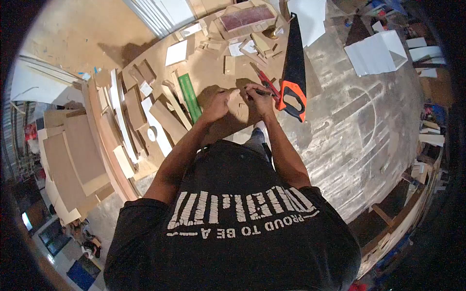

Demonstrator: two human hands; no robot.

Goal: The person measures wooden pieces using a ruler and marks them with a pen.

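An orange-handled, black-bladed handsaw lies right of a long green strip. Between them, the left hand has its fingers closed on a pale wooden piece; beside it, the right hand pinches a slim dark stick, probably a pen.

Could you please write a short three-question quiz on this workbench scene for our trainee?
1. Fill in the blank: the long, straight strip lying left of the left hand is coloured ____.
2. True or false: the saw has a plain blue handle.
3. Which holds the dark pen-like tool: A) the left hand, B) the right hand, or C) neither?

Key:
1. Green.
2. False; the handle is orange and black.
3. B.
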